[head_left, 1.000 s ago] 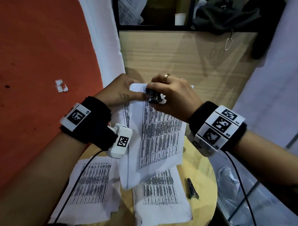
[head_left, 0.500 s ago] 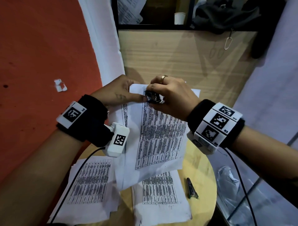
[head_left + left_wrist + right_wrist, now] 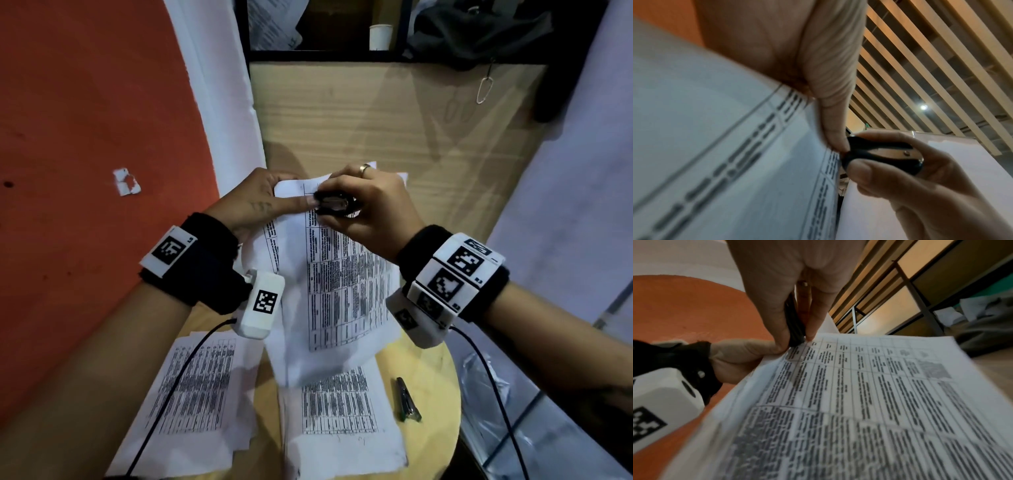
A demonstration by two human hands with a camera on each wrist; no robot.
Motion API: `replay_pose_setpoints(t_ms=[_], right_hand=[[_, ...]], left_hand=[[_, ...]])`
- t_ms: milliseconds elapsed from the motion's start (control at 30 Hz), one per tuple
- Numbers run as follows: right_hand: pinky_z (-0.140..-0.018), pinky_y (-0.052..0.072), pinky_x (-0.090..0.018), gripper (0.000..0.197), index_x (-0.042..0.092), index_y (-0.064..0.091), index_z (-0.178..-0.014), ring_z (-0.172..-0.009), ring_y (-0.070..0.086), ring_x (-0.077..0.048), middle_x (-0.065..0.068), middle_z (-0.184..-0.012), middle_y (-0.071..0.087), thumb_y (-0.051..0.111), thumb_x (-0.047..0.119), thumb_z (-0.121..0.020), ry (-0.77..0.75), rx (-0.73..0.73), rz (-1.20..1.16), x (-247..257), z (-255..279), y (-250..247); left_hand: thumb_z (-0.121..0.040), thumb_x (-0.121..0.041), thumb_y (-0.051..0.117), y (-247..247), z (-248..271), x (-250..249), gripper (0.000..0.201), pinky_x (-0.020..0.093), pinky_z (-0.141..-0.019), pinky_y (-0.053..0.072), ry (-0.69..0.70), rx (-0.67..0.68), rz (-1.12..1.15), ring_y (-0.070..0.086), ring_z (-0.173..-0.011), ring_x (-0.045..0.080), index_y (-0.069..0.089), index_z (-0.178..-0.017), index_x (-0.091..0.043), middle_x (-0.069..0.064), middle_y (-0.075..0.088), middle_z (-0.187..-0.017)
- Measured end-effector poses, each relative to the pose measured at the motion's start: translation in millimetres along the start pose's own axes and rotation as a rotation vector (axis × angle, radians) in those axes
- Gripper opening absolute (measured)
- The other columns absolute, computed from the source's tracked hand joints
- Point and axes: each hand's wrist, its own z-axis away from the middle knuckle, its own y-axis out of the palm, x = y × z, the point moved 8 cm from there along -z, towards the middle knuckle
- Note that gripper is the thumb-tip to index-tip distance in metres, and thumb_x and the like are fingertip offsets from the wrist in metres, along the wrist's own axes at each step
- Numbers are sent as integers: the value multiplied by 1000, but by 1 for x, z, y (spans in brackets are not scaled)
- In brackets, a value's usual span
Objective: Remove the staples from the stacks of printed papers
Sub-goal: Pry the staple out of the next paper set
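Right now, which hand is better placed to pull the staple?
Right hand: it already grips the staple remover at the held stack's top corner. Left hand pinches that corner.

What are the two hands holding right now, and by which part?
The left hand pinches the white printed paper stack at its top corner. The right hand grips the black staple remover by its sides.

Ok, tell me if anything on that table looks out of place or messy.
The two paper stacks on the table lie askew, with sheets fanned and their near edges hanging over the rim. A small dark tool lies loose beside them. No tear or spill is visible.
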Motion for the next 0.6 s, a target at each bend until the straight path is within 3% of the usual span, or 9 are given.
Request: replay_pose_setpoints(t_ms=[133, 300, 400, 467, 533, 600], right_hand=[[-71, 44, -16, 30, 2, 72, -87, -77, 58, -11, -10, -82, 69, 82, 14, -61, 70, -104, -110, -8, 3, -6], [-73, 45, -16, 32, 4, 72, -88, -80, 59, -12, -9, -83, 70, 83, 18, -61, 119, -139, -176, -14, 7, -6], [-74, 42, -8, 32, 3, 72, -87, -79, 58, -11, -10, -83, 69, 82, 18, -61, 144, -139, -159, -19, 10, -1], [-72, 45, -14, 28, 3, 72, -87, -76, 61, -16, -12, -83, 68, 78, 16, -63, 139, -108, -101, -20, 11, 5], [-65, 53, -31, 24, 3, 70, -87, -72, 63, -28, -14, -83, 66, 73, 15, -65, 100, -64, -2, -16, 12, 11], [-59, 54, -37, 23, 2, 69, -85, -68, 63, -34, -15, -81, 64, 68, 14, -65, 59, -32, 97, -10, 11, 16]], left_hand=[[-84, -1, 62, 0, -1, -3, 13, 11, -56, 46, 25, -10, 21, 60, -58, -2, 66, -80, -12, -12, 67, -62], [-83, -3, 64, -3, -2, 2, 13, 12, -57, 44, 49, -48, -11, 56, -58, -1, 66, -77, -14, -12, 64, -60], [-79, -21, 73, -6, -6, 4, 9, 20, -56, 39, 104, -113, -203, 49, -58, 0, 68, -73, -24, -13, 57, -59], [-74, -41, 69, -8, -6, 3, 20, 25, -53, 34, 151, -217, -416, 42, -52, -1, 64, -65, -24, -10, 49, -51], [-70, -55, 58, -5, -3, 0, 43, 30, -53, 34, 181, -315, -569, 41, -52, 8, 61, -63, -12, 0, 43, -50], [-67, -60, 46, 0, -2, -3, 56, 33, -54, 35, 179, -353, -664, 40, -55, 19, 59, -64, -6, 1, 35, -48]])
